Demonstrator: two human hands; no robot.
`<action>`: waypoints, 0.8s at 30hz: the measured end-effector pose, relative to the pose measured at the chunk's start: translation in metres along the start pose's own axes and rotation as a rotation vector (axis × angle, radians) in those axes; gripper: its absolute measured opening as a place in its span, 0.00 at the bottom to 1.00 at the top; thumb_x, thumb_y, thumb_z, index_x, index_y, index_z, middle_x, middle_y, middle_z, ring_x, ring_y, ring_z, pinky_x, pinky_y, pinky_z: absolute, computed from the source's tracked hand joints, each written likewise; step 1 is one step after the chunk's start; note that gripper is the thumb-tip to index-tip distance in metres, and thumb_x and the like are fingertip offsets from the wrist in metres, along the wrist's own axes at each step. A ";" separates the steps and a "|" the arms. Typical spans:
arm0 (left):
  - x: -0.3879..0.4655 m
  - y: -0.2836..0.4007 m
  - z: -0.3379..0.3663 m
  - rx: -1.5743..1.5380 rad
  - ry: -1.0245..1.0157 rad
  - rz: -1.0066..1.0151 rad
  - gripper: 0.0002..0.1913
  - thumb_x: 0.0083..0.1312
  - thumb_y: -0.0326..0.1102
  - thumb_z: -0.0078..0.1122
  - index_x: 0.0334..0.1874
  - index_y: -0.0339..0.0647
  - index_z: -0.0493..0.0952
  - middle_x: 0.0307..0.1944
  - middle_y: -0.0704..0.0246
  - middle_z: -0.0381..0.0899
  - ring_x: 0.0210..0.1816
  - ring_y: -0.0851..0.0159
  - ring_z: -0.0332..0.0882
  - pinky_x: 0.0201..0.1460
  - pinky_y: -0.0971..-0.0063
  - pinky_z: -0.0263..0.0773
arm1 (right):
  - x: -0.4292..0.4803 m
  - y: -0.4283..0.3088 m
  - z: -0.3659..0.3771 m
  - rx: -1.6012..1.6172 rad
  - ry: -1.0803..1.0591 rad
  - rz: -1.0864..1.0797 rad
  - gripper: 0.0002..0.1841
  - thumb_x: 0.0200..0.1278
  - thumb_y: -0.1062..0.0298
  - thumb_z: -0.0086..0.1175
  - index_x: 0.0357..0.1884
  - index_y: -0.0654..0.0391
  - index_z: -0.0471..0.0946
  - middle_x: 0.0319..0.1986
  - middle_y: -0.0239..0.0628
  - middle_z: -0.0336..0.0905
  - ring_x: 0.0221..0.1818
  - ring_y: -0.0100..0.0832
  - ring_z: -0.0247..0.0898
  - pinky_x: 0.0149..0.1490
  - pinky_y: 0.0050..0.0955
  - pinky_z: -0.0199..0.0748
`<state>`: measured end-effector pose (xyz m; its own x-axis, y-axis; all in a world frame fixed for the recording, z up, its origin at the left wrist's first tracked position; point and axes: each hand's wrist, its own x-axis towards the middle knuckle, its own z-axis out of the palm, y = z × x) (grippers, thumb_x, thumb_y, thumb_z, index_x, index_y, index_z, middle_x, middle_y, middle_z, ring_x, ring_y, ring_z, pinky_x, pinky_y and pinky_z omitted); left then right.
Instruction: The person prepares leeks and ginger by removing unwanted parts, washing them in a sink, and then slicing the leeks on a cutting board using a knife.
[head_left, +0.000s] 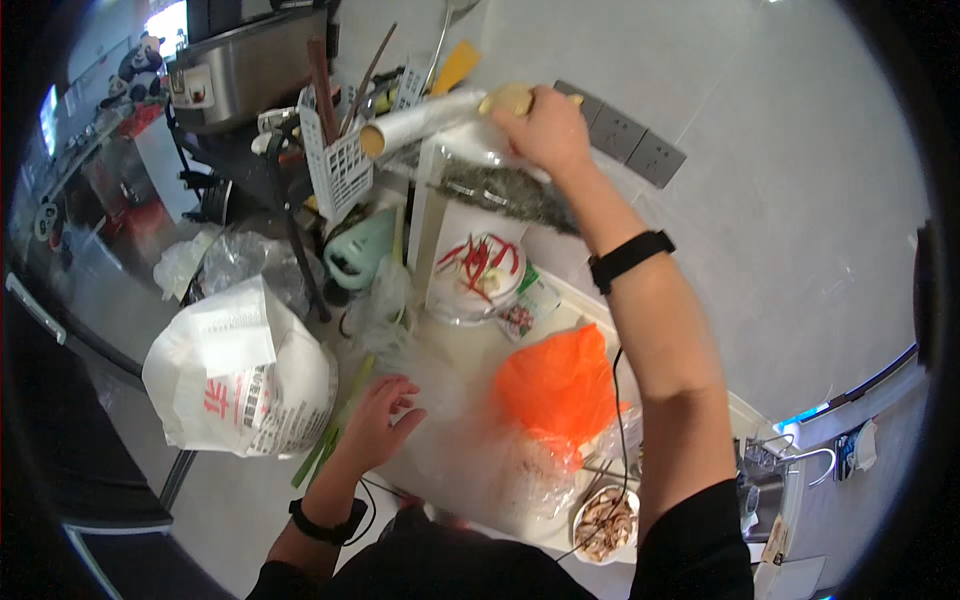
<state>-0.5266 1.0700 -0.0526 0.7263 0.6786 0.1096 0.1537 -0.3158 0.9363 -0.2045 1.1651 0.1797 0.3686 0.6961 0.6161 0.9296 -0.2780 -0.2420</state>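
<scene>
Up at the small white shelf (422, 225), my right hand (551, 131) grips a pale yellow item (510, 99), partly hidden by my fingers. Beside it lies a roll of plastic film (427, 122) with a cardboard core. Under my right wrist, a clear pack of dark dried seaweed-like sheets (502, 187) rests on the shelf. My left hand (382, 420) hovers low over the counter, fingers apart and nothing in it, close to some green onion stalks (322, 454). White vapour partly veils the counter to its right.
On the shelf's lower level is a plate of red chillies (480, 266). An orange plastic bag (559, 382) and a bowl of sliced mushrooms (604, 525) stand right; a black cable (619, 405) crosses there. A large white bag (240, 375), mint-green appliance (364, 251) and utensil basket (341, 169) occupy the left.
</scene>
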 end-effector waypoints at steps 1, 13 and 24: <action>-0.002 0.000 0.001 0.002 -0.008 0.001 0.15 0.58 0.31 0.63 0.46 0.37 0.74 0.50 0.60 0.70 0.39 0.65 0.77 0.40 0.76 0.72 | -0.003 -0.005 0.001 0.012 -0.021 0.011 0.28 0.44 0.45 0.60 0.36 0.63 0.78 0.32 0.53 0.80 0.38 0.49 0.78 0.46 0.42 0.75; -0.016 -0.022 0.011 -0.100 -0.035 -0.029 0.15 0.59 0.31 0.62 0.47 0.35 0.74 0.52 0.61 0.68 0.38 0.67 0.77 0.38 0.77 0.72 | -0.022 -0.030 0.004 -0.341 -0.145 -0.176 0.24 0.48 0.48 0.60 0.37 0.61 0.77 0.31 0.48 0.80 0.35 0.46 0.78 0.42 0.40 0.76; -0.009 -0.022 0.009 -0.112 -0.010 0.000 0.16 0.58 0.30 0.62 0.48 0.35 0.73 0.51 0.60 0.68 0.38 0.66 0.77 0.39 0.76 0.73 | -0.049 -0.032 -0.063 0.086 0.230 -0.297 0.22 0.51 0.60 0.58 0.44 0.66 0.72 0.38 0.54 0.76 0.40 0.50 0.74 0.45 0.42 0.72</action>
<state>-0.5306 1.0650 -0.0770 0.7334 0.6714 0.1069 0.0781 -0.2394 0.9678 -0.2528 1.0983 0.2049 0.0823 0.5684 0.8186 0.9962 -0.0233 -0.0840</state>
